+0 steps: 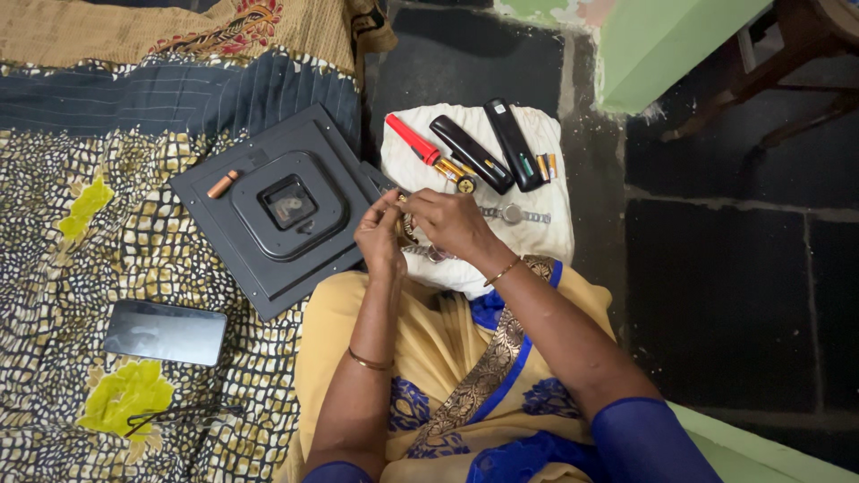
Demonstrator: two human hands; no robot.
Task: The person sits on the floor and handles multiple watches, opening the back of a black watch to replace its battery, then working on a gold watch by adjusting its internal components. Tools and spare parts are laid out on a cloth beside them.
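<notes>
My left hand (pixel 379 238) and my right hand (pixel 453 224) meet above the edge of a white cloth (pixel 546 234). Together they pinch a small gold-coloured wristwatch (pixel 407 225), mostly hidden by the fingers. Just under the hands a second watch strap (pixel 426 254) lies on the cloth. A silver wristwatch (pixel 514 215) lies to the right of my right hand. At the far side of the cloth are a red torch (pixel 411 139), two black remote controls (pixel 471 153) (pixel 513 144) and several small batteries (pixel 547 166).
A dark square wall clock (pixel 268 210) lies face down on the patterned bedspread (pixel 80 268), with a copper-coloured battery (pixel 221 184) on its back. A black phone (pixel 165 332) and thin dark spectacles (pixel 179 415) lie nearer me. Dark stone floor and wooden chair legs (pixel 787 80) are on the right.
</notes>
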